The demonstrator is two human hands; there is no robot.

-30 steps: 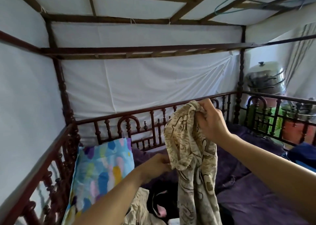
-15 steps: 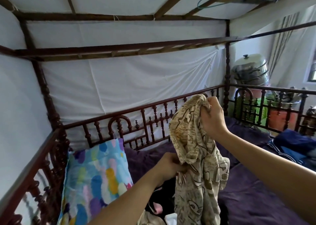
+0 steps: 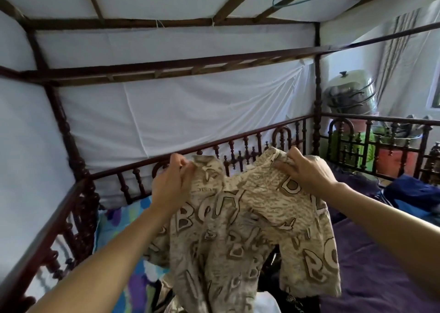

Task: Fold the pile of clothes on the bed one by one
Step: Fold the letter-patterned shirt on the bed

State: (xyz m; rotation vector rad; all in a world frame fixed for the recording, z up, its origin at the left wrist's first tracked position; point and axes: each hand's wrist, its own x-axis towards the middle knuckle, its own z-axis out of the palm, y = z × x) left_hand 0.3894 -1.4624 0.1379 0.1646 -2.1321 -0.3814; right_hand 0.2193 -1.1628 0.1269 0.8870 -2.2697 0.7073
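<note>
Beige short-sleeved cotton shirt with brown "BOY" lettering (image 3: 238, 229): now spread wide in the air at frame centre, above the bed. Half a second ago it hung bunched from the right hand alone, with the left hand low against its side. Left hand (image 3: 172, 184) has come up to the shirt's 10 o'clock and pinches one shoulder. Right hand (image 3: 307, 170), at 1 o'clock, grips the other. Judgement: the shirt is opened and oriented, ready to lay on the purple bedsheet (image 3: 369, 265) at 4 o'clock. Dark pile clothes (image 3: 269, 277) wait at 6 o'clock.

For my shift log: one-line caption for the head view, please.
Left hand and right hand hold a beige printed shirt spread open above the bed.
</note>
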